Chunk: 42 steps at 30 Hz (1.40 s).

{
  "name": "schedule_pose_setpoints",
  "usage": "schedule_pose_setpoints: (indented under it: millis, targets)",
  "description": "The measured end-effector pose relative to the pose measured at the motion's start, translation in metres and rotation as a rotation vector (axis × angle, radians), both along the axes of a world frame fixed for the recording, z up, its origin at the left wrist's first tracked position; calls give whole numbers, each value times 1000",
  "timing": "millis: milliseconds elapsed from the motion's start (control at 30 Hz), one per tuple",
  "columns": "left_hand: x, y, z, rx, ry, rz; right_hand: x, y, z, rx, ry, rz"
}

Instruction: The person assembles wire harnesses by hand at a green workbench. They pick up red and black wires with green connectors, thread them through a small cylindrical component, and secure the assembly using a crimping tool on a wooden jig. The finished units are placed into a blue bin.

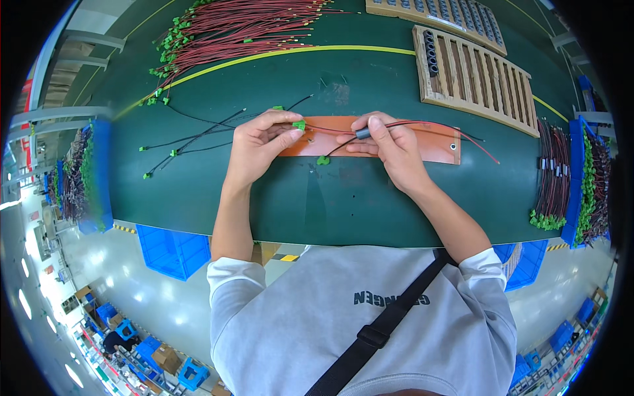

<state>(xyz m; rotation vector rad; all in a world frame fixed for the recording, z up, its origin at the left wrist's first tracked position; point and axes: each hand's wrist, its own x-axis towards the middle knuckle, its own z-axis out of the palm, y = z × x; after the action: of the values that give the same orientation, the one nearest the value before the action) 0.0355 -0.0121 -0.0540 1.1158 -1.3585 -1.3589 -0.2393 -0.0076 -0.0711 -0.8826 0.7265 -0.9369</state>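
Note:
My left hand point(261, 144) pinches a small green connector point(299, 125) at the end of a red wire point(330, 129). My right hand point(395, 148) holds a dark grey cylindrical sleeve point(362, 133), likely a ferrite core, between thumb and fingers. Red and black wires come out of its right side, their loose ends point(489, 153) pointing right. From its left side a black wire runs down to another green connector point(323, 160). Both hands are over an orange-brown board point(432, 144) with holes near its end. Several black wires point(198, 135) with green connectors lie crossed beside my left hand.
A large pile of red wires point(244, 26) lies at the far left. Two slotted trays point(475, 82) stand at the far right, some slots holding dark sleeves point(431, 56). Wire bundles with sleeves point(553, 165) lie at the right edge. Blue bins point(173, 251) stand below the table.

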Motion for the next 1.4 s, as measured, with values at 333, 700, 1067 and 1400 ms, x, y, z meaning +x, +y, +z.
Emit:
schedule_pose_setpoints:
  millis: [333, 700, 1067, 1400]
  targets:
    - [1, -2, -5, -181, -444, 24, 3, -3, -2, 15, 51, -60]
    - [-4, -5, 4, -546, -741, 0, 6, -3, -2, 24, 67, -69]
    - [-1, 7, 15, -496, -542, -183, 6, -1, 7, 24, 84, -57]
    - [-5, 5, 0, -397, -525, -27, 0, -4, -11, -193, 88, -24]
